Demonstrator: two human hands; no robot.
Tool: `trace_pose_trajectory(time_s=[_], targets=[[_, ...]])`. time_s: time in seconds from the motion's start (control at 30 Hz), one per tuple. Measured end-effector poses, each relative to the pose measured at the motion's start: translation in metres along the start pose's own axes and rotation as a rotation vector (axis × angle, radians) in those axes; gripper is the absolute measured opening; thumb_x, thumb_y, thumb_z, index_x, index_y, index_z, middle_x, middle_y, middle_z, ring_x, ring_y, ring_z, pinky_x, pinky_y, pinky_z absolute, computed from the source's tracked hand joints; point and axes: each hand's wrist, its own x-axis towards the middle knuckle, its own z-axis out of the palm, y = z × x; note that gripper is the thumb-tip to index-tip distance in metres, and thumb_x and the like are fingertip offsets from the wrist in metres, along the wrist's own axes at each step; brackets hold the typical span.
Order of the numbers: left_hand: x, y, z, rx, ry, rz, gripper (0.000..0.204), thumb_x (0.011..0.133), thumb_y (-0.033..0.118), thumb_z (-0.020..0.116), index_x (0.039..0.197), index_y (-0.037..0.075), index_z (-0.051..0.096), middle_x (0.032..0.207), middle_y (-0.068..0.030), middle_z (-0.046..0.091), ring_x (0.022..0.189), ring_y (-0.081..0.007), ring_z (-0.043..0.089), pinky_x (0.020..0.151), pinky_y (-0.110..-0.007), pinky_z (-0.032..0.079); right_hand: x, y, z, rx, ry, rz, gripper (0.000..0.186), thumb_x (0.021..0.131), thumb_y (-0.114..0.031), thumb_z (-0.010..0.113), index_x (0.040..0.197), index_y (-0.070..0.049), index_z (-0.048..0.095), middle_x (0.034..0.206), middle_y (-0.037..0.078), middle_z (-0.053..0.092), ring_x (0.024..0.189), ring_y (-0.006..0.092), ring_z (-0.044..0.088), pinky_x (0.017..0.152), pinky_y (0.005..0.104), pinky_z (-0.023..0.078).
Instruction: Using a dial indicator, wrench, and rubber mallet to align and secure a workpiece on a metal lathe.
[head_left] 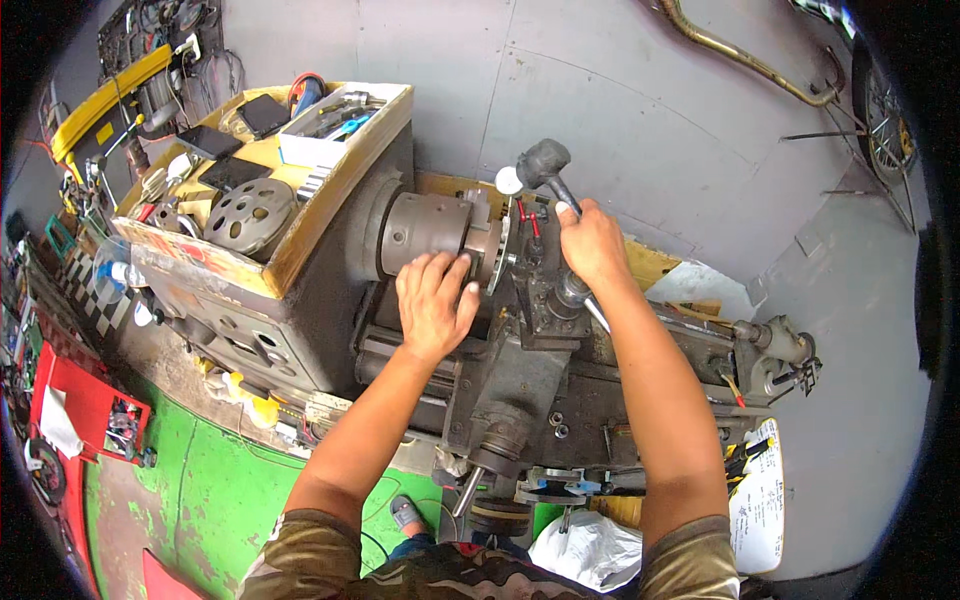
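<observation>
A lathe fills the middle of the head view, its grey chuck [428, 226] gripping a round metal workpiece [489, 250] with a toothed-looking rim. My left hand [433, 305] lies on the near side of the chuck with its fingers spread and nothing held. In my right hand [595, 243] is the handle of a mallet with a dark head [545, 160], raised just right of the workpiece. Behind the workpiece sits a small white dial [508, 181], beside a red-handled clamp [531, 218]. The tool post [545, 298] stands beneath my right hand.
On the headstock, a wooden-edged tray [345, 165] bears a perforated metal disc [250, 215] and a white box of tools [325, 135]. A lever handle [468, 492] juts toward me. The tailstock [775, 345] is at the right, with a grey wall [600, 110] behind.
</observation>
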Motion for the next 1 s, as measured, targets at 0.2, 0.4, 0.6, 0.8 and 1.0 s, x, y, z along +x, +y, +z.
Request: trace_pose_trajectory(time_s=[0.2,0.4,0.6,0.8,1.0], targets=[[-0.042,-0.023,-0.004,-0.039,0.007,0.067,0.015,0.084,0.018,0.077,0.091,0.005,0.073,0.111,-0.0084,0.069,0.111,-0.0341,0.06,0.1,-0.051,0.042,-0.001,-0.003,0.006,-0.02,0.027,0.069,0.048,0.11,-0.04,0.054,0.123,0.005,0.065,0.117,0.034,0.072,0.113,0.0534,0.068,0.098,0.0609,0.052],[0.015,-0.028,-0.004,-0.136,0.144,0.038,0.019,0.092,0.018,0.071,0.083,0.006,0.06,0.101,-0.0111,0.065,0.095,-0.034,0.058,0.091,-0.049,0.041,-0.009,-0.008,0.004,-0.007,0.107,0.064,0.043,0.11,-0.037,0.054,0.12,0.004,0.064,0.114,0.032,0.073,0.11,0.0528,0.069,0.095,0.0611,0.053],[0.099,-0.031,0.02,-0.06,-0.083,-0.008,0.051,0.098,0.033,0.068,0.141,0.005,0.065,0.135,-0.0187,0.069,0.131,-0.0401,0.059,0.118,-0.052,0.037,-0.012,-0.012,0.003,-0.022,0.111,0.055,0.039,0.11,-0.035,0.054,0.125,0.0,0.062,0.111,0.031,0.074,0.109,0.0518,0.07,0.093,0.0618,0.053],[0.087,-0.011,0.019,0.004,-0.262,0.027,0.045,0.095,0.031,0.071,0.129,0.002,0.068,0.123,-0.0176,0.07,0.122,-0.0399,0.061,0.112,-0.052,0.041,-0.011,-0.007,0.003,-0.036,0.128,0.075,0.038,0.11,-0.035,0.053,0.126,-0.002,0.061,0.112,0.03,0.074,0.109,0.0513,0.07,0.094,0.0617,0.053],[0.018,0.005,-0.002,0.049,-0.043,0.0,0.042,0.09,0.028,0.075,0.128,0.01,0.073,0.124,-0.0138,0.064,0.123,-0.0374,0.056,0.106,-0.054,0.041,-0.014,-0.011,0.001,-0.039,0.116,0.08,0.039,0.11,-0.037,0.053,0.125,-0.002,0.061,0.112,0.029,0.074,0.109,0.0509,0.07,0.093,0.0622,0.053]])
